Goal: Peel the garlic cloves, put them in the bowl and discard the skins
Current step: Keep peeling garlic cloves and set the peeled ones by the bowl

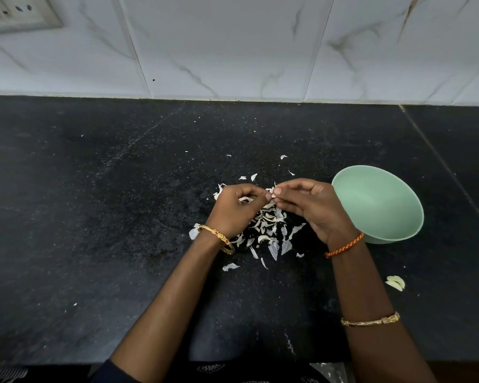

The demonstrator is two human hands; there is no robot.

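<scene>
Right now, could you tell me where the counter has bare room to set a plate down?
The counter left of the left hand is mostly bare. Crowded: the skins beneath both hands, the green bowl and two cloves at right.

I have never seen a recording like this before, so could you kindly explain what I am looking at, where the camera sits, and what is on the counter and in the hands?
There is no machine here, only a person's two bare hands. The single picture comes from a camera worn on the person's head, looking forward and down.

The left hand and right hand meet fingertip to fingertip, pinching a small pale piece, probably a garlic clove being peeled; most of it is hidden.

Beneath them, on the black counter, lies a heap of papery garlic skins. A green bowl stands to the right; its visible inside looks empty. Two pale cloves lie nearer the person, beside the right forearm.
</scene>
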